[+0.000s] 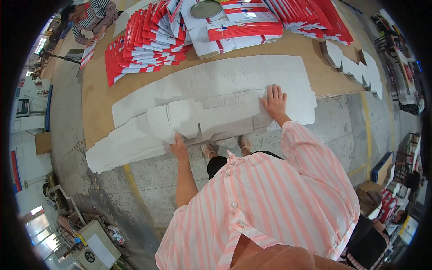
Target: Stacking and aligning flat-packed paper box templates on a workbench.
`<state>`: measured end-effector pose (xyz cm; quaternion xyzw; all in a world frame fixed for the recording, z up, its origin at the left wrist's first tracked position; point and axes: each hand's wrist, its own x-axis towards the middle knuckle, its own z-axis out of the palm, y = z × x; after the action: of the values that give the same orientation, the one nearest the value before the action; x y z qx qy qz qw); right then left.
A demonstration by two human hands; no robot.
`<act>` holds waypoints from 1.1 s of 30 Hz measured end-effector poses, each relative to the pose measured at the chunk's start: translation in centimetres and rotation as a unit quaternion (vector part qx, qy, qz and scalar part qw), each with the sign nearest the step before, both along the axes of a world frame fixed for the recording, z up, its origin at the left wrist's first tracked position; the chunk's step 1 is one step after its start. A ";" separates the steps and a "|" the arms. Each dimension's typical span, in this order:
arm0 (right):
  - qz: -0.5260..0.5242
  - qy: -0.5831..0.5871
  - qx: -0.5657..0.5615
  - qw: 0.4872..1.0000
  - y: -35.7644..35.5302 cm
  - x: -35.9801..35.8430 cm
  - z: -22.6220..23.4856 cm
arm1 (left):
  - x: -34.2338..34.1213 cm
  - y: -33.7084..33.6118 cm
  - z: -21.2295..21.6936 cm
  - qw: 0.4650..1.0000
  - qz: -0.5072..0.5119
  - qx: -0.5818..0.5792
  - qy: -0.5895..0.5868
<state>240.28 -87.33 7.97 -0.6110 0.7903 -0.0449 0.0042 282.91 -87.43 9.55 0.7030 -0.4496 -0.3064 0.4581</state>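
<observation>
A large white die-cut cardboard sheet [229,114] lies across the near edge of the table, partly folded, with slots and flaps along its near side. Beneath and behind it is a broad pale corrugated sheet [261,69]. My left hand [179,146] grips the near edge of the cardboard sheet, thumb on top and the other fingers mostly hidden. Farther right, my right hand [274,102] rests flat on the cardboard with its fingers spread. The sheet's left end sticks out past the table edge.
Fanned stacks of red and white printed card pieces [150,40] line the back of the brown table [101,99]. Among them stands a white stack with a round metal lid [205,9]. More white die-cut cardboard [355,67] overhangs the right edge. A person [90,20] works at the far left.
</observation>
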 end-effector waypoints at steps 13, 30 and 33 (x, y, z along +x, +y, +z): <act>-0.020 -0.017 0.033 0.999 0.0 -0.7 0.3 | 0.2 -0.5 0.9 0.947 0.069 0.022 0.313; -0.004 0.010 0.048 0.999 -0.5 -0.8 0.1 | 0.8 -1.1 3.6 0.974 0.068 0.143 0.164; -0.008 0.002 0.053 0.999 -0.4 -0.9 0.4 | 0.9 -0.2 2.6 0.989 0.014 0.144 -0.034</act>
<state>239.37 -87.77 8.35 -0.6041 0.7961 -0.0016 0.0347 283.77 -87.59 12.18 0.7778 -0.4062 -0.3374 0.3408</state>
